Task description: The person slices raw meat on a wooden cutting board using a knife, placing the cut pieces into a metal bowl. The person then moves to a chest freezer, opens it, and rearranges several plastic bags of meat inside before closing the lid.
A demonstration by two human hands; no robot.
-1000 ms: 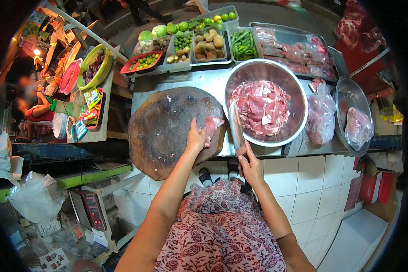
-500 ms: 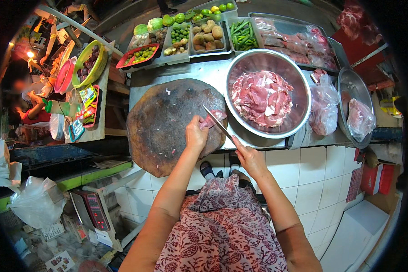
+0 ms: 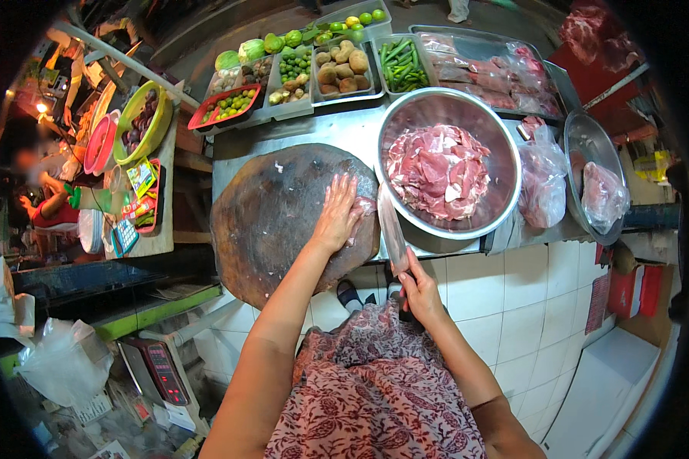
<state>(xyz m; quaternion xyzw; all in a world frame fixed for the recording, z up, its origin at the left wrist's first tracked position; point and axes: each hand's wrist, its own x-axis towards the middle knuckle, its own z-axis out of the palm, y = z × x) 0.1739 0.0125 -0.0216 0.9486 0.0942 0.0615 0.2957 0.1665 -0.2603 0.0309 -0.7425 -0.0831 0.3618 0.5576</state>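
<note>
From the head view, a round, dark wooden board (image 3: 275, 229) lies on the metal table (image 3: 348, 130), and a piece of pink meat (image 3: 366, 206) rests at the board's 3 o'clock edge, partly covered by the left hand (image 3: 337, 210). That hand is laid fairly flat, fingers stretched toward 12 o'clock. The right hand (image 3: 423, 292), at the board's 4 o'clock, is closed around the handle of a knife (image 3: 393, 231), whose broad blade points to 11 o'clock between the board and a steel bowl (image 3: 504, 141); whether the blade touches either, I cannot tell. The bowl, at the board's 2 o'clock, holds a heap of cut meat (image 3: 439, 172). From the bowl, green chilies (image 3: 402, 65) sit at 11 o'clock, a tray of packed meat (image 3: 475, 73) at 1 o'clock, and a knotted plastic bag (image 3: 543, 187) at 3 o'clock, with a metal basin (image 3: 582, 130) beyond it. A red tray (image 3: 256, 98) of small green and yellowish fruits stands at the board's 11 o'clock.
</note>
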